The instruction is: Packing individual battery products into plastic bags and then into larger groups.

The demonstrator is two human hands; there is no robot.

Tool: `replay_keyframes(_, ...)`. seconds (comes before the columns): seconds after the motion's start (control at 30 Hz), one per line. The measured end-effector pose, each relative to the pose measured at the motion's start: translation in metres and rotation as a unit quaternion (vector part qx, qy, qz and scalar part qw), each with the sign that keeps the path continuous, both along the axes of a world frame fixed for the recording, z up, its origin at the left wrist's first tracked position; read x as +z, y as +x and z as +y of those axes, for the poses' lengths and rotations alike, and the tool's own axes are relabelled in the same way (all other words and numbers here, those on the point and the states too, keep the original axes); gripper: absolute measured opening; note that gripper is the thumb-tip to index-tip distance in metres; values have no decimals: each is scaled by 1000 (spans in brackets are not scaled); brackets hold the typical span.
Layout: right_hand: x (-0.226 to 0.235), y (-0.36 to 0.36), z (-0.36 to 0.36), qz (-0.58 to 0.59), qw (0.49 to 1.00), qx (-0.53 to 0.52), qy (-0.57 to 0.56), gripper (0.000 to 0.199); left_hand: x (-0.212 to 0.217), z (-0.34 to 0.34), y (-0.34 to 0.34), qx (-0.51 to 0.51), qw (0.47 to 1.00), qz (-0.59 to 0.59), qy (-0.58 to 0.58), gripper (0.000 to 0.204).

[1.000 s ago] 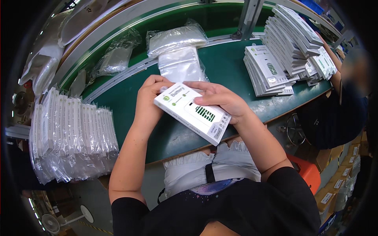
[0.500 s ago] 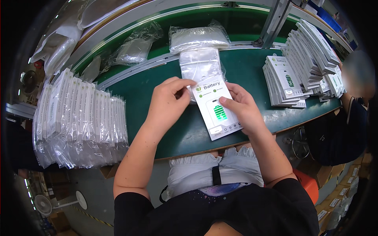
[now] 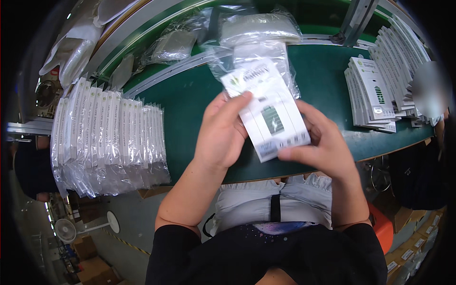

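Note:
Both hands hold a thin white battery box (image 3: 274,124), printed with a battery picture, tilted above the green table. My left hand (image 3: 222,128) is closed on its left edge, with the thumb lying across the front. At the lower right, my right hand (image 3: 327,142) grips the edge and corner, thumb in front and fingers behind. The box is smeared by motion, so I cannot tell whether film covers it. Just behind it lies a stack of clear plastic bags (image 3: 286,57), partly hidden by the box.
Left stands a row of bagged white boxes (image 3: 114,133). At the right are piled unbagged boxes (image 3: 370,92), with a person beside them. A larger bag bundle (image 3: 261,28) and another clear packet (image 3: 175,46) lie along the back rail. The table's curved front edge (image 3: 251,178) is before me.
My left hand has gone from the bags to the box's left edge. My right hand has slid down to its lower right corner. The view has shifted, moving the surroundings within the picture.

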State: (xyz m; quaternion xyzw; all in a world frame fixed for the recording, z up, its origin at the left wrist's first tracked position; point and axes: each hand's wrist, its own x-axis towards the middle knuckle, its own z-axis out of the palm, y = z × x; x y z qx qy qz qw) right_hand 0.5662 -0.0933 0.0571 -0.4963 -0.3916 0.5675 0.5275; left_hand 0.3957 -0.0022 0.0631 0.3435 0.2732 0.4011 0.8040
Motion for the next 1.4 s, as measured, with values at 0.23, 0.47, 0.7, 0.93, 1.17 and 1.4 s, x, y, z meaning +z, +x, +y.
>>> replay_keyframes(0.23, 10, 22, 14, -402, 822, -170, 366, 64, 13, -47, 17, -167, 986, -5, 18, 42)
replay_keyframes(0.47, 31, 4, -18, -342, 846, -26, 409, 34, 19, -44, 3, -174, 984, 38, 18, 62)
replay_keyframes(0.7, 35, -32, -15, -240, 811, 122, 519, 35, 60, -67, -26, -8, 993, 78, 86, 52)
replay_keyframes(0.93, 28, -24, -27, -235, 893, 66, 379, 26, 140, -40, -125, 382, 513, 402, 656, 31)
replay_keyframes(1.17, 28, -35, -24, -262, 896, 89, 348, 17, 131, -21, -172, 323, 363, 687, 539, 31)
replay_keyframes(1.4, 22, -54, 14, -288, 909, 82, 289, 15, 126, -26, -155, 408, 214, 644, 610, 36)
